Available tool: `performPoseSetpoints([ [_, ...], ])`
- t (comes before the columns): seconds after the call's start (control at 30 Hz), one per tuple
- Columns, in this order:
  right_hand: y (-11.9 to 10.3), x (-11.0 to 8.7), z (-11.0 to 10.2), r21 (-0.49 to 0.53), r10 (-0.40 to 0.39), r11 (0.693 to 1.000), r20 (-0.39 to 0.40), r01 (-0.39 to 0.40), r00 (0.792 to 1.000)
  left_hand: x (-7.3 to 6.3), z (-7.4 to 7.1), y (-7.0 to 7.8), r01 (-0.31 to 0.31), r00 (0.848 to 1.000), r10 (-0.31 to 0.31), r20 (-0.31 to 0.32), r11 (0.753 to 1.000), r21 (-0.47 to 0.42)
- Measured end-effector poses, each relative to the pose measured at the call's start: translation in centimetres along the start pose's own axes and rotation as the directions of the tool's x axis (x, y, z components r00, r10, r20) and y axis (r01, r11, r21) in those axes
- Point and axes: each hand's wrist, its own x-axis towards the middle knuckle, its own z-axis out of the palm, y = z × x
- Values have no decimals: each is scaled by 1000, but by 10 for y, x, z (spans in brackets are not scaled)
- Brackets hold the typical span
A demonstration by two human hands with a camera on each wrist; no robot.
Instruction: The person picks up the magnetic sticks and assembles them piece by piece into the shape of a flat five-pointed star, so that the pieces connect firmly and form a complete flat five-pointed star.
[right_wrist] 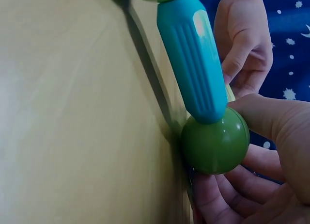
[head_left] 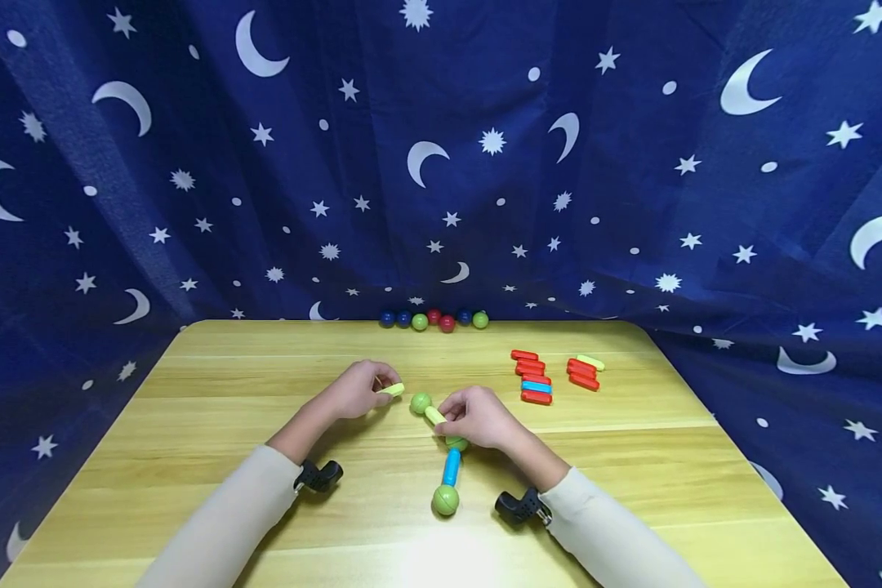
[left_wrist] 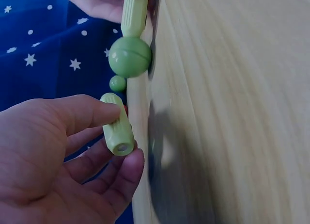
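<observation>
My left hand (head_left: 358, 390) pinches a loose pale yellow-green magnetic rod (left_wrist: 117, 129) between thumb and fingers; a small metal disc shows in its end. To its right lies a joined chain: a green ball (head_left: 420, 403), a second yellow-green magnetic rod (head_left: 434, 416), a middle green ball (right_wrist: 215, 144), a blue rod (head_left: 452, 467) and a green ball (head_left: 445, 500) at the near end. My right hand (head_left: 478, 418) grips the chain's yellow-green rod, its fingers also around the middle ball. The loose rod is a small gap away from the chain's far ball.
Along the table's back edge stands a row of dark blue, red and green balls (head_left: 447, 324). Right of the chain lie a stack of red rods (head_left: 536, 398) with one blue rod (head_left: 536, 387), and a smaller group of red rods (head_left: 584, 381) with a yellow-green rod (head_left: 591, 362).
</observation>
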Motion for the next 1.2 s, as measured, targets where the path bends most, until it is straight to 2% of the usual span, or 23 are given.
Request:
performPoseSetpoints([
  [0.2, -4, 6, 4, -4, 24, 1000, -11, -24, 1000, -8, -2, 2, -2, 1000, 2, 12, 999, 36],
  [0.37, -4, 9, 4, 6, 55, 998, -5, -55, 999, -11, -1, 3, -28, 999, 27, 22, 998, 56],
  [0.53, -5, 10, 4, 11, 65, 998, 1, -65, 998, -12, -1, 3, -42, 999, 41, 30, 998, 46],
  [0.7, -5, 10, 4, 19, 69, 997, 2, -69, 998, -14, 2, 3, -29, 999, 28, 43, 999, 22],
  [1.2, -7, 10, 5, 39, 71, 997, 14, -71, 997, -13, 9, 3, -41, 998, 40, 44, 999, 34],
])
